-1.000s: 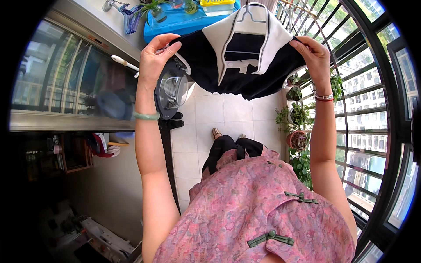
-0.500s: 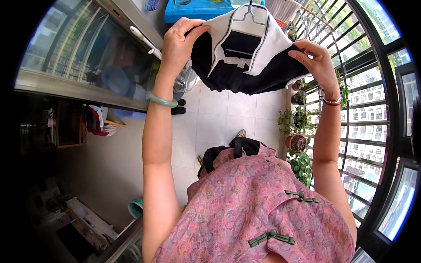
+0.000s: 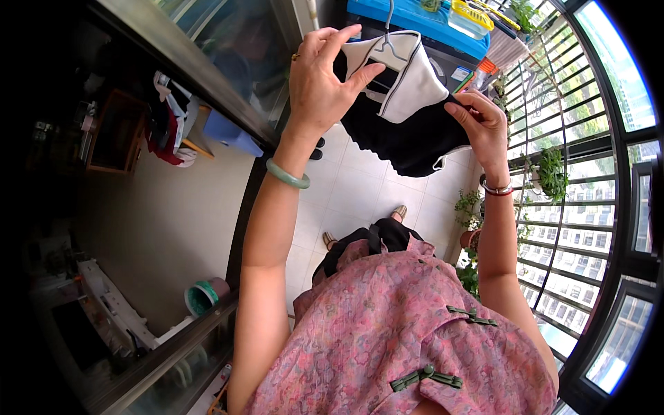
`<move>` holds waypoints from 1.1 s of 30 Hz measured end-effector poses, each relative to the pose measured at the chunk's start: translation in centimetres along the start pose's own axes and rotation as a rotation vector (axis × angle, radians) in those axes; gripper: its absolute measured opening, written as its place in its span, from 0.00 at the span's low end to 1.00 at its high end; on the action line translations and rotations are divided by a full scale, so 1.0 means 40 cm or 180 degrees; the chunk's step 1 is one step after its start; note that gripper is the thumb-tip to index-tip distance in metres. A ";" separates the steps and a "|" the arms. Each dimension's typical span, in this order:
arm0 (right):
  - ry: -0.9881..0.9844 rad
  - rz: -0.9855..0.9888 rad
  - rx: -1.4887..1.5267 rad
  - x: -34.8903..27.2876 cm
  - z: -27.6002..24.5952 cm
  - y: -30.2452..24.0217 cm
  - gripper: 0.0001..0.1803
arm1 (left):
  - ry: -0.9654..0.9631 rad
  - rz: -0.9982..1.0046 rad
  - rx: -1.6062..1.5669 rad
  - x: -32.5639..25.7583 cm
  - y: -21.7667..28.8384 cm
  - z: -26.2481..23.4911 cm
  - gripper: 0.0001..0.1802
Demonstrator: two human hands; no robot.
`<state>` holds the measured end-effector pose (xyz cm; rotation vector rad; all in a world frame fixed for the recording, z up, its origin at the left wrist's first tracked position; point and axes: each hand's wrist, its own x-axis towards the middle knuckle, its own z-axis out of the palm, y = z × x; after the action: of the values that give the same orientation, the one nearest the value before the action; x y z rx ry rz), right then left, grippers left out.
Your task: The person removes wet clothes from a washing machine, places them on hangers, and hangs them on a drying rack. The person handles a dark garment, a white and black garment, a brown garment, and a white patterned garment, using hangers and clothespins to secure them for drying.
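Note:
A black top with a white collar point(image 3: 404, 138) hangs on a thin grey wire hanger point(image 3: 389, 47) in front of me. My left hand point(image 3: 324, 79) is at the top's left shoulder, thumb and fingers spread apart, the thumb tip over the collar's edge. Between thumb and forefinger my right hand point(image 3: 482, 123) pinches the fabric at the right shoulder. A dark line of trim edges the white collar, and the black hem looks gathered. What the hanger's hook hangs from is out of view.
Behind the top stands a blue-lidded box point(image 3: 422, 24) with a yellow-rimmed clear container point(image 3: 470, 19) on it. Potted plants point(image 3: 551, 174) line the barred window on the right. A glass sliding door point(image 3: 228, 48) is at the left. Pale tiles point(image 3: 353, 190) cover the floor.
My left hand has loosened its pinch on the left shoulder and its fingers have spread. The right hand still pinches its side. The whole view has swung, showing more of the room at left.

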<state>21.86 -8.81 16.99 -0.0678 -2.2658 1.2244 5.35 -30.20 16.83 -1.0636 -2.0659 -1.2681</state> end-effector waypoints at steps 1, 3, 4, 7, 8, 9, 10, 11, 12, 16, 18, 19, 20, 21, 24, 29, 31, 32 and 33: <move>-0.0036 0.0038 0.0086 -0.008 0.046 -0.024 0.08 | 0.0025 -0.0055 0.0074 -0.012 -0.016 -0.031 0.20; -0.0133 -0.0091 -0.0140 -0.027 0.129 -0.073 0.08 | -0.0040 -0.0910 -0.0679 -0.035 -0.049 -0.110 0.12; -0.0206 -0.0048 -0.0121 -0.038 0.171 -0.081 0.08 | 0.0167 -0.1271 -0.1025 -0.040 -0.056 -0.153 0.10; -0.0242 -0.0021 0.0037 -0.057 0.289 -0.133 0.08 | 0.0450 -0.1693 -0.1751 -0.082 -0.114 -0.280 0.12; -0.0271 0.0033 0.0230 -0.059 0.330 -0.148 0.08 | 0.0550 -0.1699 -0.1909 -0.100 -0.122 -0.321 0.14; -0.0308 0.0089 0.0424 -0.060 0.373 -0.162 0.08 | 0.0656 -0.1701 -0.2064 -0.118 -0.132 -0.362 0.15; -0.0345 0.0155 0.0617 -0.062 0.416 -0.176 0.08 | 0.0786 -0.1652 -0.2248 -0.141 -0.153 -0.407 0.20; -0.0392 0.0158 0.0672 -0.059 0.457 -0.193 0.09 | 0.1095 -0.1789 -0.2216 -0.166 -0.166 -0.455 0.21; -0.0440 0.0163 0.0727 -0.058 0.496 -0.210 0.09 | 0.1545 -0.1953 -0.2381 -0.199 -0.195 -0.496 0.23; -0.0729 0.0243 0.1052 -0.056 0.653 -0.290 0.09 | 0.2439 -0.2485 -0.2703 -0.381 -0.300 -0.551 0.35; -0.0837 0.0351 0.1098 -0.054 0.734 -0.299 0.10 | 0.2647 -0.2697 -0.2680 -0.436 -0.315 -0.540 0.41; -0.0864 0.0302 0.1042 -0.053 0.773 -0.305 0.10 | 0.2741 -0.2771 -0.2718 -0.450 -0.323 -0.534 0.43; -0.0895 0.0329 0.1119 -0.053 0.808 -0.319 0.10 | 0.2776 -0.2818 -0.2540 -0.453 -0.324 -0.539 0.45; -0.0923 0.0357 0.1194 -0.054 0.844 -0.331 0.10 | 0.2871 -0.2661 -0.2573 -0.454 -0.328 -0.550 0.45; -0.1056 0.0538 0.1442 -0.054 0.971 -0.360 0.10 | 0.3062 -0.2434 -0.2661 -0.462 -0.353 -0.605 0.48; -0.1415 0.0651 0.1860 -0.026 1.185 -0.417 0.09 | 0.3428 -0.2509 -0.2019 -0.515 -0.474 -0.735 0.46; -0.1542 0.0673 0.1901 -0.004 1.275 -0.443 0.10 | 0.3543 -0.2592 -0.1831 -0.534 -0.523 -0.785 0.46; -0.1575 0.0595 0.1863 0.012 1.317 -0.454 0.10 | 0.3635 -0.2583 -0.1852 -0.541 -0.557 -0.810 0.45; -0.1604 0.0519 0.1824 0.029 1.364 -0.461 0.10 | 0.3696 -0.2543 -0.1800 -0.547 -0.590 -0.834 0.45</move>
<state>-2.17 -60.48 8.63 0.3085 -2.2322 2.1274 -1.04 -74.21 3.68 0.4581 -1.1691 -2.1804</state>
